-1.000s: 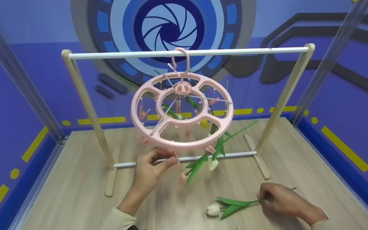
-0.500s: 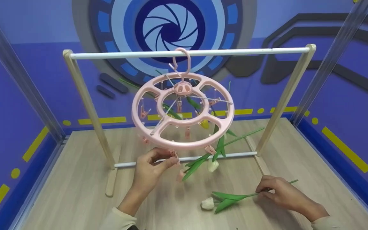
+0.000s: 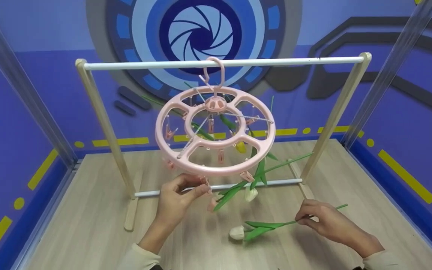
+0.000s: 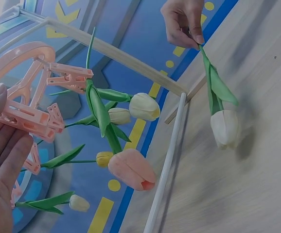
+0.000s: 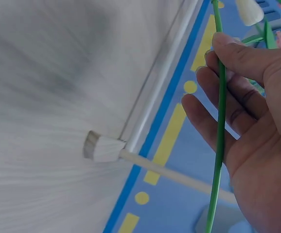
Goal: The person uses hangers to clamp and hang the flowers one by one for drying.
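A round pink clip hanger (image 3: 216, 171) hangs by its hook from the white top bar (image 3: 144, 65) of a wooden stand. At its near rim, my left hand (image 3: 174, 200) pinches a pink clothespin (image 4: 28, 121) between thumb and fingers. My right hand (image 3: 328, 222), above the table at the right, pinches the green stem (image 5: 219, 170) of a white artificial tulip (image 3: 237, 233). Its bloom points left, with two green leaves behind it. In the left wrist view, a pink tulip (image 4: 131, 169) and other tulips hang bloom-down from neighbouring clothespins.
The stand's right upright (image 3: 332, 120) and lower white bar (image 3: 264, 183) lie behind the hands. A hanging white tulip (image 3: 251, 194) and a yellow one (image 3: 240, 147) are under the hanger. Printed blue walls enclose the wooden tabletop (image 3: 88, 210).
My right hand has moved up and slightly left, carrying the white tulip left and nearer the hanger. The hanging pink tulip has swung a little. My left hand stays at the clothespin.
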A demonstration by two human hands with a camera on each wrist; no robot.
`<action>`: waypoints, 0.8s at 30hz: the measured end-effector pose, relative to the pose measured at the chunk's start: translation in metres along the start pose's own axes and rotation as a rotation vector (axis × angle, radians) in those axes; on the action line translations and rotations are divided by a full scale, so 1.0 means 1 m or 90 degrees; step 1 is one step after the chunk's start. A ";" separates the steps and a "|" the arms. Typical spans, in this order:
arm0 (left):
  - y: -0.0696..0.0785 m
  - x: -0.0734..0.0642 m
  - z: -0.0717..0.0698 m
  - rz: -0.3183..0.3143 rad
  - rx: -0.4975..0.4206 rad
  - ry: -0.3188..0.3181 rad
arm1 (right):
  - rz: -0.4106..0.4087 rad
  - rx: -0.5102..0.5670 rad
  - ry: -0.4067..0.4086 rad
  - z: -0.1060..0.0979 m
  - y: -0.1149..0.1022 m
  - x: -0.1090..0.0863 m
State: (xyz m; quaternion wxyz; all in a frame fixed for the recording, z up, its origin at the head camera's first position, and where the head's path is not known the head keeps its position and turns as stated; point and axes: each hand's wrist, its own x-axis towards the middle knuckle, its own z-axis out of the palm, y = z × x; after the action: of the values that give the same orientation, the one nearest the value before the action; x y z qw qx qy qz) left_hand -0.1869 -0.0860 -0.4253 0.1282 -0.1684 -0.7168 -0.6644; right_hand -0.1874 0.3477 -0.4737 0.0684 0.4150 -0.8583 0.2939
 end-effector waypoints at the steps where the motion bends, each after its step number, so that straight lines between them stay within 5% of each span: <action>1: 0.000 0.000 0.000 0.001 0.002 0.000 | 0.001 -0.002 0.002 0.000 -0.002 0.002; 24: 0.002 0.000 -0.001 0.017 -0.011 -0.011 | -0.155 -0.026 0.069 0.003 -0.051 0.071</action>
State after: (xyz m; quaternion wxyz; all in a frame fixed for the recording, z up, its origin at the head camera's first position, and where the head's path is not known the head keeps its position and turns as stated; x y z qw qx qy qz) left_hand -0.1858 -0.0873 -0.4237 0.1294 -0.1844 -0.7100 -0.6672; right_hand -0.1949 0.2739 -0.4276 0.1583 0.4979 -0.8026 0.2877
